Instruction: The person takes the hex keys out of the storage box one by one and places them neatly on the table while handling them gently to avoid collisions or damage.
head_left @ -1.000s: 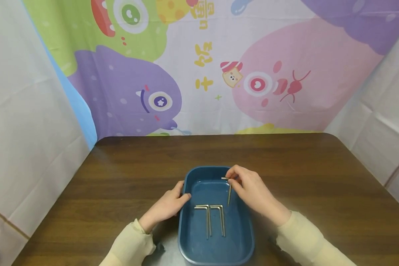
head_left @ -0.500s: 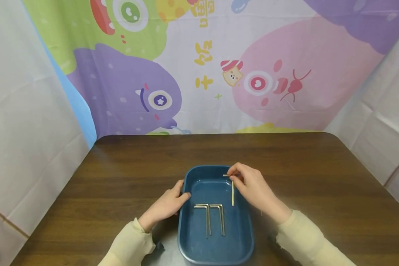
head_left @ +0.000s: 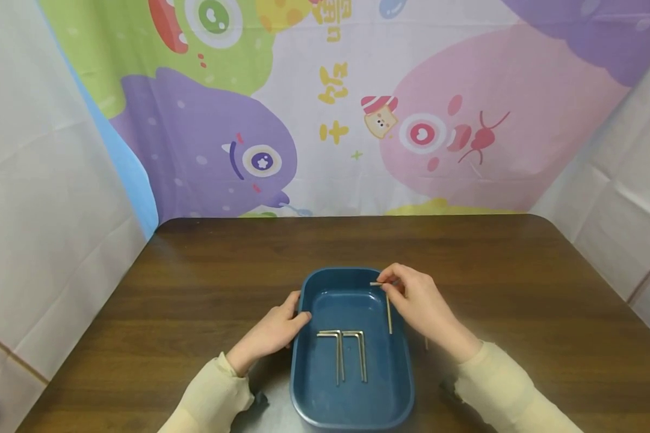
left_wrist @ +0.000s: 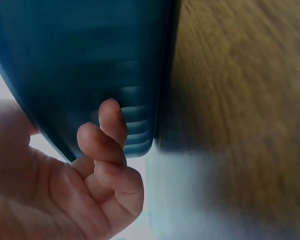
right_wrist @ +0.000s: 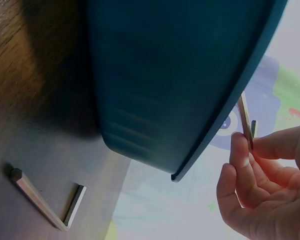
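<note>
My right hand pinches an L-shaped hex key between thumb and fingertips, over the right side of a deep blue plastic tray. The key's long arm points down and its short arm points left. In the right wrist view the pinched hex key shows at the tray's rim. My left hand grips the tray's left wall, thumb over the rim and fingers outside; the left wrist view shows those fingers curled against the wall. Several hex keys lie side by side on the tray floor, short arms pointing left.
Another hex key lies on the table right of the tray, mostly hidden by my right hand in the head view. The brown wooden table reaches back to a cartoon-printed cloth. White sheeting hangs at both sides.
My right hand has shifted slightly right, toward the tray's right wall, carrying the hex key, whose long arm has swung rightward. The left hand and the keys in the tray stay put.
</note>
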Demonstrator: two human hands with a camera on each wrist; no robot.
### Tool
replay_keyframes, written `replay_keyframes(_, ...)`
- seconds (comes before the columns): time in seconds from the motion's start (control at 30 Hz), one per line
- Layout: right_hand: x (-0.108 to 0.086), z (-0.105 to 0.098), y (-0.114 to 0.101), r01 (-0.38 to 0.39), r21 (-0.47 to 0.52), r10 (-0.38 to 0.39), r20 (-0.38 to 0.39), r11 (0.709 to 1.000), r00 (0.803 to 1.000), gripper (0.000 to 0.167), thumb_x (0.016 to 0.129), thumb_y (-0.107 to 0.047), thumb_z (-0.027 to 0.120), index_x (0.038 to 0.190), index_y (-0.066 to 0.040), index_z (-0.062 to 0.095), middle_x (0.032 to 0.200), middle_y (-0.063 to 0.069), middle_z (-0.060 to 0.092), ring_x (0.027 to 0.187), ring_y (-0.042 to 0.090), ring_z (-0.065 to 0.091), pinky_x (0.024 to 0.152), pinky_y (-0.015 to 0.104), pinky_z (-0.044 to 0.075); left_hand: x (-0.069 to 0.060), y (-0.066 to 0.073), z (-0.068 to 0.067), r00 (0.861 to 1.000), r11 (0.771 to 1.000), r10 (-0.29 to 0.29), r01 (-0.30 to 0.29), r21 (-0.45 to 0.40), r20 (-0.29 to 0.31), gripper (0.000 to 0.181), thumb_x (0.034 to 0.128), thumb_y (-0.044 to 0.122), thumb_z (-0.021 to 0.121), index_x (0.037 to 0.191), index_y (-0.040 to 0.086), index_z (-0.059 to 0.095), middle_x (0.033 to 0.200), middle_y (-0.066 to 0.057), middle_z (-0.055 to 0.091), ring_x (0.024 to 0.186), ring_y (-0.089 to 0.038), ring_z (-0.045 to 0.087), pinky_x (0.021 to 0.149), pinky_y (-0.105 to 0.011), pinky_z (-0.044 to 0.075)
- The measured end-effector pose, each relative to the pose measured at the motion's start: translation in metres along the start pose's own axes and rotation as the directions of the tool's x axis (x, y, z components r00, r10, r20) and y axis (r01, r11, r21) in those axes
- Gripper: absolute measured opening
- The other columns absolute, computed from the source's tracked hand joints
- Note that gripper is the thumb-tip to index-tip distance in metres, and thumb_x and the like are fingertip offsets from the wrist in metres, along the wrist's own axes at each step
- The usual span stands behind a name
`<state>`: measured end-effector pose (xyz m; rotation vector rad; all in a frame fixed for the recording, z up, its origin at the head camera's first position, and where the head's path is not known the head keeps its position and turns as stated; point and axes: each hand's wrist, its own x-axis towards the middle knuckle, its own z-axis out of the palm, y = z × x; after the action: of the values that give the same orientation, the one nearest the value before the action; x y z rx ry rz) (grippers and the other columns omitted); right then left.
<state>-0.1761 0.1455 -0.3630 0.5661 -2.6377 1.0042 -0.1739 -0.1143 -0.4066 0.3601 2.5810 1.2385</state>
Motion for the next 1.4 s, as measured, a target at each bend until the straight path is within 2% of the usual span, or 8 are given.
replay_keyframes(0.27,-0.002,0.001,0.002,0.000,-0.019,-0.001,-0.026,1.000,1.000,0.009,0.082,-0.003,0.060,0.087,-0.010,0.062,0.084,0.002,0.060,0.062,0.007,0.049,0.056,0.022,0.041,0.000,-0.001,0.000,1.000,1.000,0.003,-0.003,0.000,0.017,0.047,0.0911,0.022,0.045,0.135,0.008,0.034,0.059,-0.003,0.050,0.044,-0.013,0.045,0.045,-0.028,0.040)
replay_keyframes(0.83,-0.002,-0.004,0.010,-0.002,-0.031,0.001,-0.041,1.000,0.999,0.010,0.082,-0.002,0.059,0.088,-0.010,0.061,0.080,0.001,0.057,0.061,0.008,0.048,0.056,0.023,0.041,0.001,0.001,0.000,1.000,1.000,-0.004,0.004,0.007,-0.002,0.046,0.0909,0.020,0.045,0.134,0.006,0.035,0.058,-0.003,0.049,0.044,-0.013,0.044,0.044,-0.028,0.036)
replay_keyframes(1.0,-0.002,-0.004,0.012,-0.025,-0.005,0.025,-0.055,1.000,0.998,0.009,0.083,-0.003,0.059,0.088,-0.010,0.062,0.080,0.002,0.057,0.061,0.009,0.049,0.056,0.023,0.042,0.000,0.000,0.000,1.000,1.000,-0.003,0.003,0.009,-0.003,0.046,0.0908,0.020,0.045,0.133,0.007,0.036,0.057,-0.003,0.049,0.043,-0.013,0.043,0.044,-0.028,0.035)
replay_keyframes(1.4,-0.007,-0.007,0.020,-0.149,0.039,0.153,-0.118,0.988,0.981,0.011,0.081,-0.002,0.060,0.089,-0.010,0.063,0.078,0.003,0.059,0.061,0.013,0.051,0.050,0.023,0.040,0.001,-0.001,0.001,1.000,1.000,-0.003,0.003,0.002,0.006,0.047,0.0914,0.020,0.045,0.135,0.006,0.035,0.057,-0.003,0.048,0.044,-0.013,0.043,0.045,-0.028,0.036)
